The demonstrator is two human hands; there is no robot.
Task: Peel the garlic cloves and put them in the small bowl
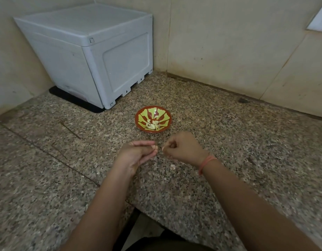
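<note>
Box (95,57) upper left, in the wall corner, sitting on a mat (75,100) on the counter (229,142). Bowl (137,122) at frame center, in front and right of the box, garlic cloves (153,125) inside. Left hand (136,154) and right hand (183,150) side by side just below the bowl, above the counter, fingertips nearly meeting, each pinching a garlic bit (154,146). Peel scrap (172,166) on the counter below the hands.

Speckled granite counter (229,142), beige tiled walls (229,42)

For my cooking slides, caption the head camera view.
Left hand pinches a garlic clove, right hand pinches its skin, near the small bowl of peeled cloves on a granite counter.
</note>
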